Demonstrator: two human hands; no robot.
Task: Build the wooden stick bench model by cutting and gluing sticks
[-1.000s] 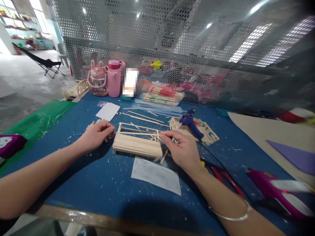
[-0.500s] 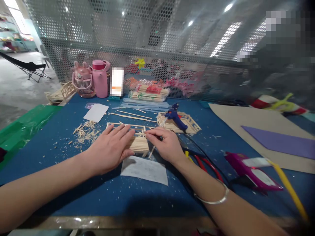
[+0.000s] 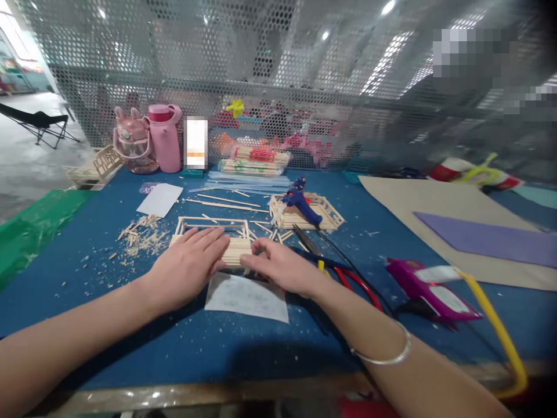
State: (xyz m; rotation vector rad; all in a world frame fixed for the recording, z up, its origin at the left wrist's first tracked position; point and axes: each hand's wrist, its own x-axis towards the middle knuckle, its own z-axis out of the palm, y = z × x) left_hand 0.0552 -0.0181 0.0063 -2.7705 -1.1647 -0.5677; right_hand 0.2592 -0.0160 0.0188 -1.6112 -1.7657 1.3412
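A small model made of thin wooden sticks (image 3: 236,251) lies on the blue table, with a slatted panel in front and an open frame behind. My left hand (image 3: 191,258) rests flat across the panel, its fingers stretched out. At the model's right end, my right hand (image 3: 282,264) has its thumb and fingers closed around the edge; some fingertips are hidden. A piece of white paper (image 3: 247,299) lies just in front of the model. Behind my right hand, a blue glue gun (image 3: 304,208) lies on a second stick-built piece (image 3: 328,213).
Pliers with red handles (image 3: 359,287) lie beside my right forearm, near a magenta device (image 3: 435,290). Wood scraps (image 3: 141,235) are scattered at left. Pink bottles (image 3: 165,142), a phone (image 3: 195,142) and bagged sticks (image 3: 255,161) stand or lie before the perforated metal screen (image 3: 183,64).
My right hand has moved from a thin stick at the panel's back corner, down to the model's right end. My left hand stays flat on the panel. The whole view has shifted slightly.
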